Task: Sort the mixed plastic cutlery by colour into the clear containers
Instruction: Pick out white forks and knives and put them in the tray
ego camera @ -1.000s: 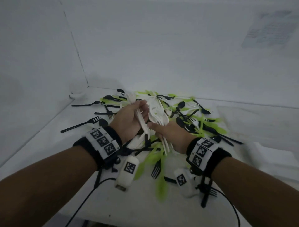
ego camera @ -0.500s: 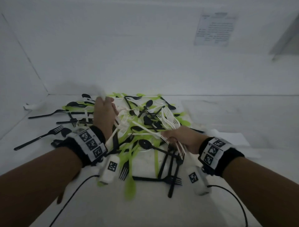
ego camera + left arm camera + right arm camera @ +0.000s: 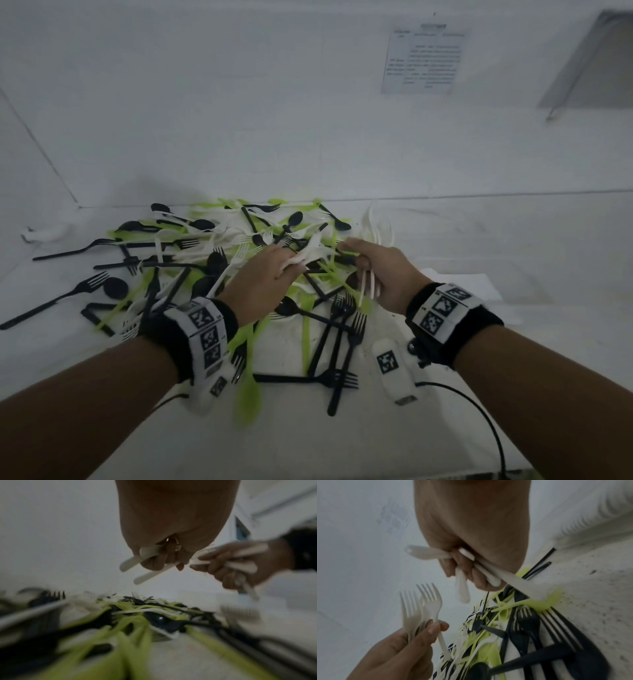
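Left hand (image 3: 263,274): grip clenched round white plastic forks (image 3: 421,607). Right hand (image 3: 383,270): grip grasping white plastic cutlery handles (image 3: 462,586). Both above mixed black, green and white cutlery pile (image 3: 212,260) on white desk (image 3: 513,246).

I saw a white table (image 3: 445,240) carrying a cutlery pile (image 3: 212,260); black forks (image 3: 339,346) lay at the pile's near edge.

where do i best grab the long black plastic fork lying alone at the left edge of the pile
Pinch the long black plastic fork at mid-handle, coming from above on the left side: the handle lies flat on bare white table, pointing away from the pile, while its tines sit beside a black spoon bowl.
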Action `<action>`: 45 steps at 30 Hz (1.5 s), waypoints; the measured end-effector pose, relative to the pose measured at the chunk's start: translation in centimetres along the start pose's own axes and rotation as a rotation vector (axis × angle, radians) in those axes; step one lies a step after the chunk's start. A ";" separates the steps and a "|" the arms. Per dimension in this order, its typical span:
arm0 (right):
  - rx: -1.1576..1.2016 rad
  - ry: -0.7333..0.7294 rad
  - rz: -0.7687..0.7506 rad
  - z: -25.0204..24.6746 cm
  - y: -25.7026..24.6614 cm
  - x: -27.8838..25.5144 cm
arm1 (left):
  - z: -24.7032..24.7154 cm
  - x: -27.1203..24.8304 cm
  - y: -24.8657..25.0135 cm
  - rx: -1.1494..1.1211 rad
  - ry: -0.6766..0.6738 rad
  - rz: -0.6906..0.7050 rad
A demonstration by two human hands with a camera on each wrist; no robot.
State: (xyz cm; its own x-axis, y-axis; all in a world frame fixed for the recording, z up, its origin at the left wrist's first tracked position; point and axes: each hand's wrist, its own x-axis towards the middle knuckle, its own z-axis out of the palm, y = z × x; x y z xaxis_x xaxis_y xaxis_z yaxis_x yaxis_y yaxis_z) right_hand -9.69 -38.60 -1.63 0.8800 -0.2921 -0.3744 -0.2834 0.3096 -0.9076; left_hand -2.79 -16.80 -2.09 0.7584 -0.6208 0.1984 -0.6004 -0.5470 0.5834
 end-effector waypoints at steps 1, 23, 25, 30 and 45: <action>-0.001 0.050 -0.050 -0.1 0.1 0.1 | 0.0 0.1 0.5 -0.151 -0.053 -0.130; -0.052 0.095 -0.244 -1.0 2.8 0.9 | 2.5 0.0 3.3 -0.808 -0.030 -0.438; -0.052 0.080 -0.237 -0.4 3.1 1.0 | 3.0 0.1 3.3 -0.680 0.042 -0.385; -0.015 0.081 -0.282 1.0 3.2 0.6 | 4.0 0.0 4.2 -0.673 0.124 -0.340; 0.002 0.147 -0.306 -0.3 3.3 1.2 | 3.3 0.3 4.5 -0.628 0.117 -0.428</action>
State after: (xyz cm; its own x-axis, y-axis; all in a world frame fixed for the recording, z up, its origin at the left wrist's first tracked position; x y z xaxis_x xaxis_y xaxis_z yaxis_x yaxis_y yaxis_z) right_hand -9.72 -38.17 -5.14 0.8597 -0.4992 -0.1083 -0.0139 0.1890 -0.9819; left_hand -6.05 -21.25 -1.99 0.9351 -0.3443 -0.0840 -0.0182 -0.2832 0.9589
